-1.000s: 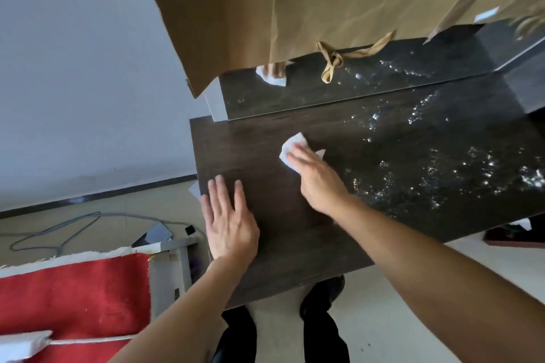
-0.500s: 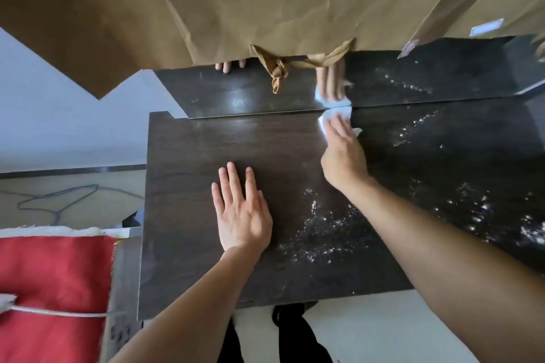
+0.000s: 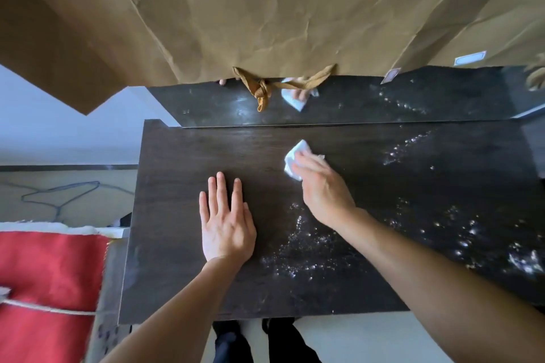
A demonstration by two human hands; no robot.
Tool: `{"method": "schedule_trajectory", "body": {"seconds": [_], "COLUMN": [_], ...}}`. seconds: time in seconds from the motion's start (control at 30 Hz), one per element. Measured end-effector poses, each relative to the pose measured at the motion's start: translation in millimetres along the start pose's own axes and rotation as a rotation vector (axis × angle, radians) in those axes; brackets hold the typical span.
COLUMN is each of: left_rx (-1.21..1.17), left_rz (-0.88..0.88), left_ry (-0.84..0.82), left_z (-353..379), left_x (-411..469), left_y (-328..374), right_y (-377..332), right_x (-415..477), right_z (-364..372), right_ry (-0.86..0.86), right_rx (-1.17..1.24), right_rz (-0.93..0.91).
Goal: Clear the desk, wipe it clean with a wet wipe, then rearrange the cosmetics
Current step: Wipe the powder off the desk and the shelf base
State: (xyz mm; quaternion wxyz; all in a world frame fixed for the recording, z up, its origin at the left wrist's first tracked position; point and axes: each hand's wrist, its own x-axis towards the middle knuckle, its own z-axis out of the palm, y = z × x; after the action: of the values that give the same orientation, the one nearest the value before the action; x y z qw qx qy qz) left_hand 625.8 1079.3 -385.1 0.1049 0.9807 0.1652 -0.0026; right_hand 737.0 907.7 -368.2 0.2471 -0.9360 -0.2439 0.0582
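- My right hand (image 3: 321, 186) has its fingers (image 3: 306, 163) pressed flat and close together on the wet wipe (image 3: 295, 160), pinning it to the wood rather than pinching it; I judge that spreads the pressure over a wider patch.
- The wet wipe is a small, crumpled white wad, damp-looking, its corners poking out past my fingertips toward the back of the desk (image 3: 182, 215).
- My left hand (image 3: 225, 227) lies palm down, fingers straight and slightly fanned, holding nothing; I take it as a brace while the other arm reaches.
- The desk is dark wood-grain board, matte where it looks dry near my left hand, and speckled with bright wet droplets (image 3: 303, 256) below my right wrist and far out to the right.
- So I judge the wiping is partway through; no cosmetics are in view on the top.
- Along the back runs a glossy dark panel (image 3: 368, 103) that mirrors the wipe and fingers.
- Above hangs creased brown paper (image 3: 265, 9), like a bag, with a knotted tan ribbon handle (image 3: 261, 88).
- A red cloth (image 3: 50, 268) lies off the left edge.
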Motion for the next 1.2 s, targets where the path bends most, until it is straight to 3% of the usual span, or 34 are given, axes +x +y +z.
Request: {"method": "schedule_trajectory", "body": {"seconds": [0.07, 0.2, 0.27, 0.33, 0.43, 0.47, 0.6, 0.67, 0.73, 0.83, 0.9, 1.0, 1.07, 1.13, 1.2], "left_rx": [-0.004, 0.0, -0.002, 0.0, -0.013, -0.014, -0.008, -0.007, -0.013, -0.022, -0.025, -0.025, -0.026, -0.026, -0.029], "left_rz": [-0.004, -0.002, -0.004, 0.0, -0.002, -0.002, 0.007, 0.008, 0.008, 0.009, 0.013, 0.016, 0.012, 0.01, 0.009], "left_ry": [0.002, 0.009, 0.001, 0.003, 0.008, 0.01, 0.01, 0.009, 0.012, 0.021, 0.018, 0.019, 0.019, 0.016, 0.015], "left_z": [-1, 1, 2, 1, 0, 0, 1, 2, 2, 1, 1, 2, 3, 3, 3], "left_x": [2, 3, 1, 0, 1, 1, 2, 1, 0, 0, 0, 2, 1, 0, -1], "left_y": [1, 0, -1, 0, 1, 1, 1, -1, -1, 0, 0, -1, -3, -4, -4], "right_y": [20, 90, 83, 47, 8, 13, 60, 49, 7, -22, 1, 44, 40, 11, -15], "right_x": [-14, -6, -7, -25, -59, -55, 4, 14, -4, -50, -27, 27, 39, 20, -16], "right_z": [-13, -55, -52, -31, -9, -14, -43, -40, -22, 3, -11, -29, -23, -1, 14], "right_ry": [0.004, 0.201, 0.238, 0.184, 0.001, -0.01, 0.192, 0.258, 0.115, -0.089, -0.052, 0.105, 0.153, 0.058, -0.109], "right_rx": [-0.006, -0.163, -0.171, -0.092, 0.006, 0.037, -0.071, -0.041, 0.076, 0.071, 0.056, -0.124, -0.092, -0.028, 0.035], "right_rz": [-0.033, 0.225, 0.327, 0.252, -0.048, -0.037, 0.347, 0.474, 0.343, -0.135, -0.128, 0.248, 0.329, 0.221, -0.088]}}
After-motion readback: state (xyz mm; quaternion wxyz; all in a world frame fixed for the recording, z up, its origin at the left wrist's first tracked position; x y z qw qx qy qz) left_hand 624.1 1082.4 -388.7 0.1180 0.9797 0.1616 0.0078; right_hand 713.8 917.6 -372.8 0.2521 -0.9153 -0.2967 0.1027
